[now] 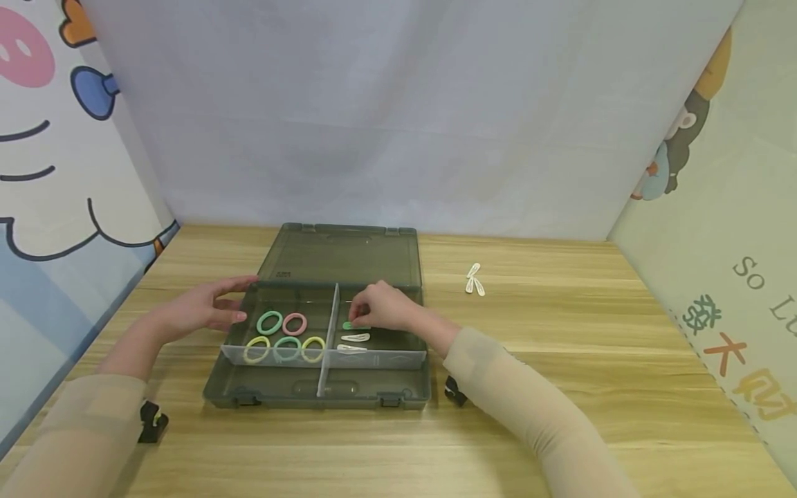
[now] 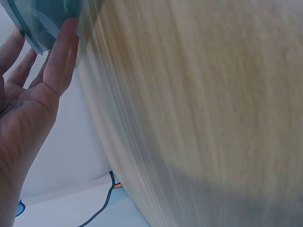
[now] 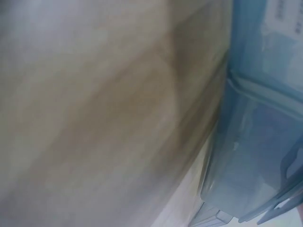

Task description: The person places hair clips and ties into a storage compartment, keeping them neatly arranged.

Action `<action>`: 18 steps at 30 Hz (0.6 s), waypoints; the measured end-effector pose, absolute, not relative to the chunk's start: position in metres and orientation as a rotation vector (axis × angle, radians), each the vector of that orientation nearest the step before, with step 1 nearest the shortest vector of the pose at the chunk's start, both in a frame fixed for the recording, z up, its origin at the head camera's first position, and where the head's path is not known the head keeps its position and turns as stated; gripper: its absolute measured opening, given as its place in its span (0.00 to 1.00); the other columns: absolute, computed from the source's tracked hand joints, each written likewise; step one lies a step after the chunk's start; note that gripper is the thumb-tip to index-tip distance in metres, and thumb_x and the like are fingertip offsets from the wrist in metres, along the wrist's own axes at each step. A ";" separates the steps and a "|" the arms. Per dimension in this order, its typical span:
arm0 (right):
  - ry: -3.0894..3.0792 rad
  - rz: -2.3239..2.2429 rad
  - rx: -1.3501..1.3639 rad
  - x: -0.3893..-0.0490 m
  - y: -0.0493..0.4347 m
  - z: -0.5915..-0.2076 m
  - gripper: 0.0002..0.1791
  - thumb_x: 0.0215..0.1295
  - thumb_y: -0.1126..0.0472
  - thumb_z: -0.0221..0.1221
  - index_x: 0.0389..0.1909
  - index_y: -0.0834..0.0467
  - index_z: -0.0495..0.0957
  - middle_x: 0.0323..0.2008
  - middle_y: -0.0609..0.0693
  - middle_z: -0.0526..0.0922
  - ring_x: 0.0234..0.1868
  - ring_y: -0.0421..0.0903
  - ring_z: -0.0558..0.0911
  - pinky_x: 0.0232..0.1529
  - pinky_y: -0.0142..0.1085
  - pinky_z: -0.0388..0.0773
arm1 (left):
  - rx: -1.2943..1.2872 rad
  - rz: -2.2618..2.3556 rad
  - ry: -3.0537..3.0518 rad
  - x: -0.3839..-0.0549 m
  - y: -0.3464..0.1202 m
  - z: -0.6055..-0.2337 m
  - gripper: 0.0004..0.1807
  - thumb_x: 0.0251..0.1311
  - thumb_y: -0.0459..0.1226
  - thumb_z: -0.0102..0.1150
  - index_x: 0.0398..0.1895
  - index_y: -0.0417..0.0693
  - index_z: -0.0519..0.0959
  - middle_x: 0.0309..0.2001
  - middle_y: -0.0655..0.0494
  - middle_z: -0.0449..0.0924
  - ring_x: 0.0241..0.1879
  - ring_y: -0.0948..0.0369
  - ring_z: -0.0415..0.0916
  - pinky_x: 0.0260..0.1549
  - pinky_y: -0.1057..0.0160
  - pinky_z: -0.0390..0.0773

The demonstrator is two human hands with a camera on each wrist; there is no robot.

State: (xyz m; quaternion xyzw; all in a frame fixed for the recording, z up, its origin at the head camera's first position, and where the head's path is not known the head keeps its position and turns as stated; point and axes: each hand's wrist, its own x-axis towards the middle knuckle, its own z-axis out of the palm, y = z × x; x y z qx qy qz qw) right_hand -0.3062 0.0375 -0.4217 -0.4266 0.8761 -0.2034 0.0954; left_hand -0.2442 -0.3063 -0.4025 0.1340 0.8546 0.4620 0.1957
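Note:
A dark translucent box (image 1: 214, 387) lies open on the table, its lid (image 1: 349, 252) folded back. My left hand (image 1: 202, 308) is at the box's left side, fingers spread and relaxed; in the left wrist view the fingertips are right at a box corner (image 2: 45, 23). My right hand (image 1: 386, 308) reaches into the right compartment and pinches a green snap hair clip (image 1: 347, 325). Two white snap hair clips (image 1: 356, 337) lie just in front of it. Ring-shaped hair ties, including a pink one (image 1: 285, 324), sit in the left compartment.
A divider (image 1: 333, 318) separates the two compartments. More white snap clips (image 1: 475, 285) lie in a small cluster on the wooden table (image 1: 560, 346) right of the box. A pale cloth (image 1: 386, 138) hangs behind. Black wrist devices (image 1: 151, 422) show beside both forearms.

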 end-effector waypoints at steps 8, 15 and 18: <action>2.620 -0.553 -1.233 -0.308 0.038 -0.424 0.05 0.61 0.54 0.63 0.27 0.49 0.82 0.24 0.39 0.82 0.24 0.33 0.76 0.25 0.26 0.72 | 0.374 1.293 2.395 -0.243 -0.306 -0.402 0.42 0.63 0.39 0.58 0.75 0.49 0.45 0.74 0.39 0.37 0.67 0.34 0.52 0.51 0.47 0.76; 2.605 -0.561 -1.226 -0.310 0.039 -0.425 0.04 0.61 0.53 0.63 0.31 0.49 0.82 0.25 0.38 0.81 0.25 0.33 0.77 0.26 0.26 0.73 | 0.375 1.296 2.391 -0.244 -0.306 -0.402 0.42 0.63 0.38 0.58 0.75 0.48 0.45 0.74 0.39 0.37 0.67 0.34 0.52 0.51 0.48 0.77; 2.595 -0.572 -1.233 -0.310 0.039 -0.425 0.04 0.60 0.53 0.64 0.33 0.48 0.82 0.24 0.38 0.80 0.26 0.33 0.77 0.26 0.26 0.72 | 0.374 1.298 2.390 -0.245 -0.306 -0.403 0.42 0.63 0.38 0.58 0.75 0.48 0.45 0.74 0.39 0.37 0.67 0.35 0.52 0.51 0.48 0.76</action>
